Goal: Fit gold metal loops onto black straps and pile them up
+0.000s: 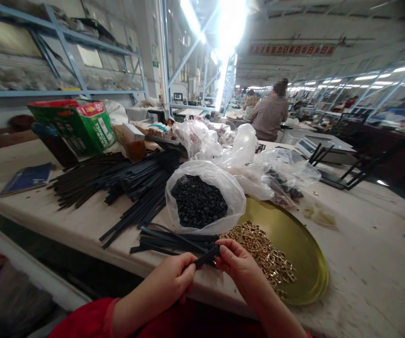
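Dark strap [206,257] is held btwn both hands, above the front edge of the table [368,263], just L of the metal pcs. Its near end is grasped by the L hand [175,276], w/ thumb & fingers closed on it; its far end is pinched by the R hand [237,262], thumb vs. forefinger. Whether a small pc. is also held at the R fingertips can't be told.

Loose straps [174,241] are laid just beyond the hands, partly under the open bag [236,211] of small black pcs [198,202]. Gold-coloured metal pcs [276,265] are heaped on the L side of the round tray [306,253]; the tray's near L part is hidden by the R hand & forearm. More straps are piled farther L: black pile [146,176], brown pile [82,180], w/ blue notebook [28,178] & green box [95,126] beyond.

The way straight back is blocked by the open bag, then by clear plastic bags [237,150], by which the table's far part is mostly covered. Scale [307,147] & black frame [345,180] are placed far R. In bkgd, a person [270,115] in a greyish top is seen from behind.
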`<state>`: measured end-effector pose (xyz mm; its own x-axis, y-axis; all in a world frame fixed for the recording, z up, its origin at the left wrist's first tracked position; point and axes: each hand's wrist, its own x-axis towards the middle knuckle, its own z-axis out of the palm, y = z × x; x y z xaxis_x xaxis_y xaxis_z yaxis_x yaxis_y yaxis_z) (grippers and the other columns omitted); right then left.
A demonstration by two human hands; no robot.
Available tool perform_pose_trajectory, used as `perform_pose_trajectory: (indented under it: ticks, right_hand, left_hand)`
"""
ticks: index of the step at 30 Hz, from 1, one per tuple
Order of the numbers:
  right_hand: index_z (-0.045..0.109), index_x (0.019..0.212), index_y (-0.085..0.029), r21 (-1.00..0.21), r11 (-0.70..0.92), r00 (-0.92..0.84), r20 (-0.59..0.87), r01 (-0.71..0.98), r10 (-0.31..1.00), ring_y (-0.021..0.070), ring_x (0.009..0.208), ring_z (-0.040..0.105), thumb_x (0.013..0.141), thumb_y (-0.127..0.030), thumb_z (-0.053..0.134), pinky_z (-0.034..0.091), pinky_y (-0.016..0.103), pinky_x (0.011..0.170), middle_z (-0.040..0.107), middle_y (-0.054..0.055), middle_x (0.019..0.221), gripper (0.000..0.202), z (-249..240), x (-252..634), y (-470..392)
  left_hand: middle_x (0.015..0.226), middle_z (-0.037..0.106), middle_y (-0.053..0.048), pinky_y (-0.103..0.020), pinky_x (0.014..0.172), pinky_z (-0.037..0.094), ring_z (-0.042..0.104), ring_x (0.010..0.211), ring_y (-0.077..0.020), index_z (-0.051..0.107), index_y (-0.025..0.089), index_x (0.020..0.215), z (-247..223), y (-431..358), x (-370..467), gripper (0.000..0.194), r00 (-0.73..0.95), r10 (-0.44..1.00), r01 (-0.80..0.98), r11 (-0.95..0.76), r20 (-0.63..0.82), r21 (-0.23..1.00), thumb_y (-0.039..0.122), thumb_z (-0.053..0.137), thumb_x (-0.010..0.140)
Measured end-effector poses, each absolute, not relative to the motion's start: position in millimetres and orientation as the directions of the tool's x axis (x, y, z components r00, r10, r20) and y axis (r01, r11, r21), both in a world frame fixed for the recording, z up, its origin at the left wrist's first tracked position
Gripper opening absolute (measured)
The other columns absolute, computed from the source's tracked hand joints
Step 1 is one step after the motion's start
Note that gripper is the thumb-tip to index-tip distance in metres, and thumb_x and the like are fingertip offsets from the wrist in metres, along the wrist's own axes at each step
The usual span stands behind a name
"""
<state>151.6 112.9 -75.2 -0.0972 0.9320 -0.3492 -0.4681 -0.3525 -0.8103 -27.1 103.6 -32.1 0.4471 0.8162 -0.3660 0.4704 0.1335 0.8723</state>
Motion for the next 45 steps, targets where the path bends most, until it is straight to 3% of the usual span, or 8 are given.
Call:
perform_pose_trajectory:
  ticks: [9, 19, 26, 29, 34, 37, 40, 45]
  right_hand:
    - [0.06, 0.076, -0.018, -0.897, -0.262, -0.122, -0.234, -0.356, 0.965, 0.0102, 0.05, 0.052, 0.06, -0.039, 0.075, 0.04, 0.024, 0.053, 0.058, -0.004, 0.054, 0.031, -88.2, 138.0, 92.1]
    - [0.061, 0.069, -0.019, -0.984, -0.175, -0.175, -0.17, -0.014, 0.97, 0.0134, 0.058, 0.052, 0.066, -0.032, 0.066, 0.04, 0.024, 0.055, 0.059, -0.003, 0.06, 0.014, -96.3, 147.7, 74.6]
    - [0.067, 0.077, -0.019, -0.883, 0.14, -0.447, -0.085, 0.447, 0.89, 0.0198, 0.073, 0.058, 0.064, -0.013, 0.063, 0.04, 0.027, 0.065, 0.067, 0.004, 0.079, 0.015, -90.9, 149.1, 60.9]
    - [0.067, 0.072, -0.02, -0.904, 0.185, -0.474, -0.023, 0.386, 0.88, 0.0189, 0.069, 0.056, 0.068, -0.02, 0.063, 0.04, 0.027, 0.064, 0.067, 0.003, 0.076, 0.006, -96.9, 141.1, 58.0]
    - [0.066, 0.068, -0.019, -0.996, 0.004, -0.202, -0.015, 0.093, 0.979, 0.0163, 0.066, 0.052, 0.07, -0.035, 0.065, 0.039, 0.026, 0.062, 0.063, 0.0, 0.067, 0.016, -88.5, 145.2, 70.8]
    - [0.065, 0.071, -0.018, -0.975, -0.168, -0.133, -0.149, -0.147, 0.98, 0.0127, 0.059, 0.05, 0.064, -0.038, 0.071, 0.039, 0.024, 0.058, 0.06, -0.002, 0.063, 0.022, -73.1, 143.9, 76.6]
    - [0.062, 0.075, -0.018, -0.938, -0.216, -0.078, -0.203, -0.272, 0.976, 0.009, 0.052, 0.045, 0.061, -0.037, 0.074, 0.036, 0.021, 0.053, 0.055, -0.005, 0.059, 0.027, -65.5, 138.0, 76.0]
    - [0.061, 0.078, -0.017, -0.91, -0.257, -0.056, -0.252, -0.326, 0.966, 0.0083, 0.053, 0.046, 0.058, -0.035, 0.077, 0.037, 0.021, 0.053, 0.056, -0.005, 0.061, 0.031, -71.0, 132.5, 71.0]
  left_hand:
    - [0.062, 0.056, 0.002, -0.022, 0.052, 0.027, 0.047, 0.057, -0.012, 0.058, 0.017, 0.067, -25.8, 98.6, -21.1, 0.026, 0.466, 0.874, 0.638, -0.222, -0.14, 0.738, 0.023, 0.038, 0.083]
    - [0.069, 0.065, -0.001, -0.022, 0.051, 0.028, 0.052, 0.058, -0.0142, 0.064, 0.018, 0.076, -44.3, 88.4, -25.1, 0.031, 0.565, 0.792, 0.641, -0.245, -0.231, 0.727, 0.03, 0.038, 0.088]
    - [0.07, 0.065, -0.006, -0.026, 0.06, 0.034, 0.056, 0.062, -0.0186, 0.063, 0.017, 0.073, -36.3, 85.7, -34.9, 0.017, 0.639, 0.753, 0.742, -0.551, -0.155, 0.382, 0.015, 0.048, 0.081]
    - [0.073, 0.064, -0.007, -0.033, 0.075, 0.038, 0.057, 0.071, -0.021, 0.062, 0.016, 0.073, -23.9, 83.7, -21.3, 0.016, 0.737, 0.675, 0.651, -0.687, -0.049, 0.322, 0.013, 0.049, 0.082]
    - [0.099, 0.062, -0.009, -0.036, 0.09, 0.033, 0.052, 0.097, -0.0235, 0.061, 0.02, 0.091, 5.8, 85.8, -14.3, 0.017, 0.696, 0.658, 0.56, -0.748, 0.287, 0.357, 0.019, 0.045, 0.086]
    - [0.079, 0.062, -0.006, -0.029, 0.07, 0.038, 0.054, 0.075, -0.0199, 0.06, 0.018, 0.076, 4.1, 87.2, -15.3, 0.016, 0.5, 0.854, 0.689, -0.491, 0.141, 0.533, 0.029, 0.049, 0.083]
    - [0.072, 0.061, -0.001, -0.023, 0.06, 0.037, 0.053, 0.066, -0.015, 0.059, 0.017, 0.075, -13.0, 85.6, -13.7, 0.021, 0.521, 0.848, 0.587, -0.277, -0.094, 0.76, 0.029, 0.044, 0.084]
    - [0.072, 0.059, 0.001, -0.02, 0.061, 0.038, 0.051, 0.067, -0.0128, 0.058, 0.016, 0.078, -39.9, 79.5, -13.6, 0.02, 0.484, 0.863, 0.432, -0.093, -0.144, 0.897, 0.024, 0.041, 0.084]
